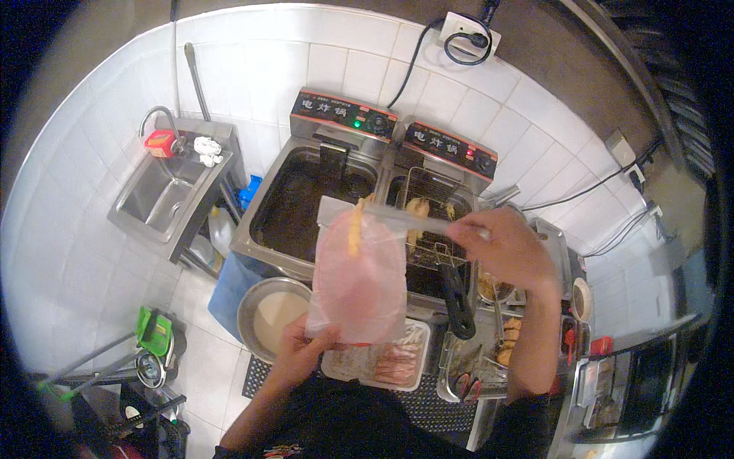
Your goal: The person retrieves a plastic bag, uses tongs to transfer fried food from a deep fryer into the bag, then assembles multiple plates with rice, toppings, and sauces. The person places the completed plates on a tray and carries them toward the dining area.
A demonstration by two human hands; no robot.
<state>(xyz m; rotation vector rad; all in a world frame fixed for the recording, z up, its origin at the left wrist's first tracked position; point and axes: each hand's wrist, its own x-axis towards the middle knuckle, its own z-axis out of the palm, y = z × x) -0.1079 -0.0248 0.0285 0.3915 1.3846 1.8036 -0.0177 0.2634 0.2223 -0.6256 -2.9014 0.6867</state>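
My left hand [306,346] pinches the lower edge of a whitish food bag [359,298] with a pinkish tint, held up in front of the fryers. My right hand [501,246] grips metal tongs [417,219], slightly blurred, which reach leftward to the bag's top. At their tips a yellow fried strip [355,232] hangs at the bag's mouth; how far it goes inside is hard to tell. Beyond the tongs, a wire fryer basket [436,187] with a black handle [456,302] holds fried pieces [417,214] in the right fryer.
The left fryer [294,191] holds dark oil. Nearer me stand a steel bowl of pale batter [243,317] and a white tray [422,367] of raw strips. To the right lie a metal tray [451,359], scissors [465,385] and fried pieces. A sink [157,203] stands far left.
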